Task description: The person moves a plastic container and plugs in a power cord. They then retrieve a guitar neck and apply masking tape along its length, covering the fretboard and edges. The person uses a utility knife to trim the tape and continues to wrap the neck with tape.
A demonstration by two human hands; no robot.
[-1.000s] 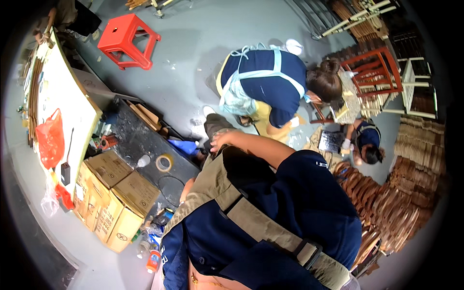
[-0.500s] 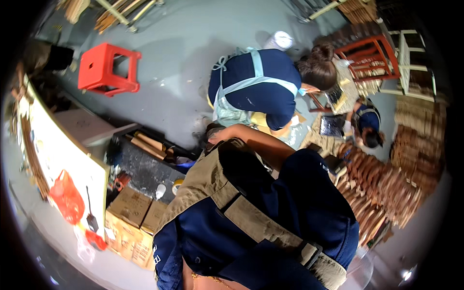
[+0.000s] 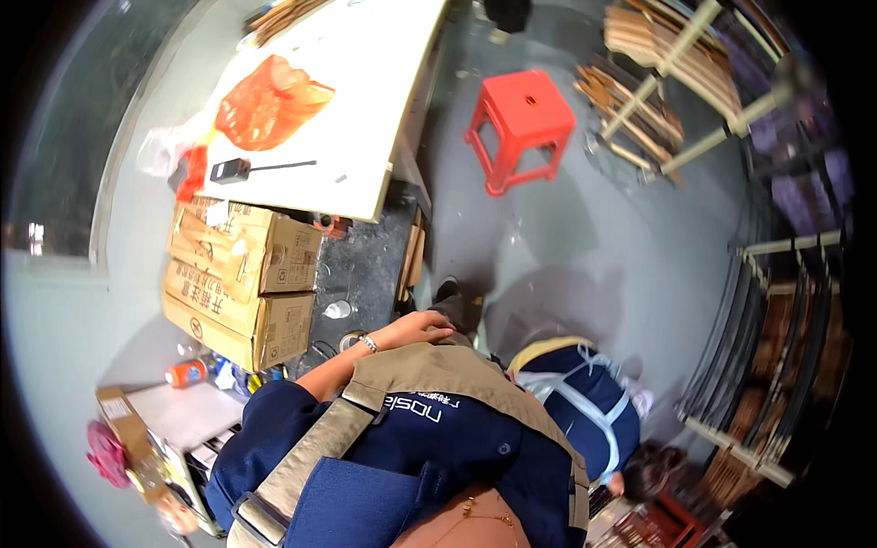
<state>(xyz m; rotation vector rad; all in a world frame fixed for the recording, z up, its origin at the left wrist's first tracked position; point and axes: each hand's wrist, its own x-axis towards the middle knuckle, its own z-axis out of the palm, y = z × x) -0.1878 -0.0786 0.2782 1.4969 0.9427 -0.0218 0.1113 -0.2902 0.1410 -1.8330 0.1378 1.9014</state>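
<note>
My left hand (image 3: 420, 330) lies flat at the top of my leg, at the edge of my tan apron (image 3: 429, 361), with its fingers stretched out and nothing in them. A bracelet circles that wrist. Near the forearm, on a dark, scuffed surface (image 3: 352, 260), are a small white bottle (image 3: 337, 310) and a roll of tape (image 3: 351, 341). My right hand is out of sight.
Cardboard boxes (image 3: 285, 331) stand at my left, next to a white table (image 3: 365, 119) bearing a red plastic bag (image 3: 269, 105) and a black device with a thin rod (image 3: 231, 171). Ahead is a red stool (image 3: 528, 114). A co-worker (image 3: 594, 411) bends at my right, near racks (image 3: 767, 356).
My view has swung left, bringing the boxes and white table closer to the middle. My right arm has left the picture, and my left forearm and hand have come into it.
</note>
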